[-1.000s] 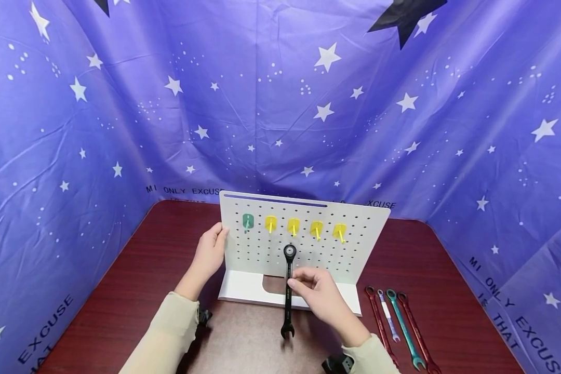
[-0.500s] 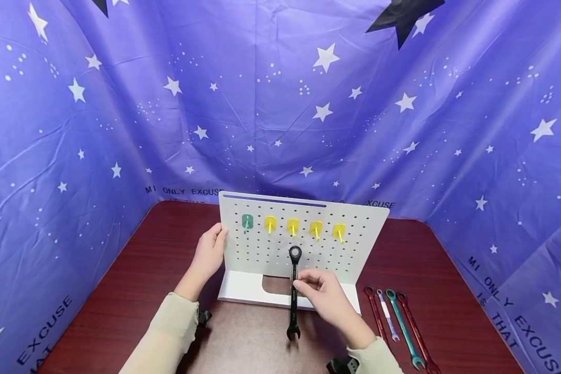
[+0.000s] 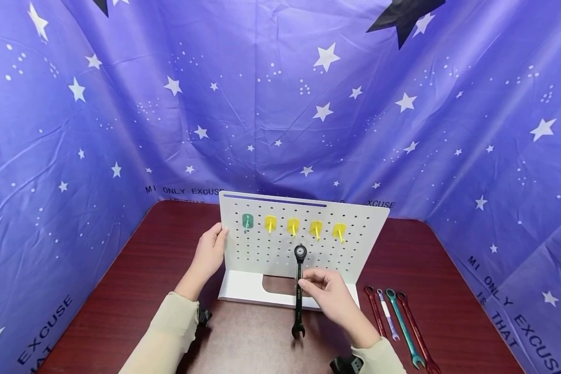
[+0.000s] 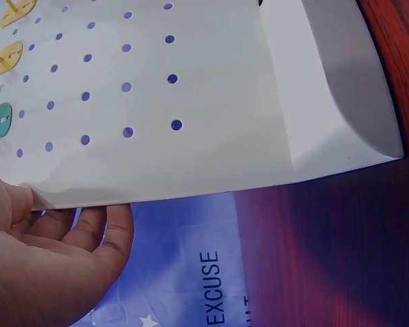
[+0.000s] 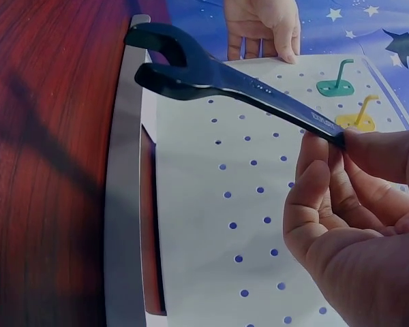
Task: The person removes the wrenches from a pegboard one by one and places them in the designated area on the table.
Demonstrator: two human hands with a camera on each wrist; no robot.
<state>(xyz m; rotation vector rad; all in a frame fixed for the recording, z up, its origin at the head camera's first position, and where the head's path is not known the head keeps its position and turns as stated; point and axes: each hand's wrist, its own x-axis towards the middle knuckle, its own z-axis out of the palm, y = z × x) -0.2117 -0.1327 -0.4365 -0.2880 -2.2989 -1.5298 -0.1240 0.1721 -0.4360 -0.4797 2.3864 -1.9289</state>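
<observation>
A white pegboard stands on its base at the middle of the table. It carries a green hook at the left and a row of yellow hooks. My left hand grips the board's left edge; in the left wrist view the thumb lies in front and the other fingers curl behind. Between thumb and fingertips my right hand pinches a black combination wrench by its shaft. It is held in front of the board, below the hooks, ring end up. Its open-jaw end fills the upper left of the right wrist view.
Right of the board, several wrenches lie side by side on the dark red table: a red wrench, a small wrench with a white band, a green wrench and another red wrench. A blue star-patterned cloth surrounds the table.
My right hand has shifted slightly to the right with the black wrench still pinched. The left hand and the pegboard stay about where they were.
</observation>
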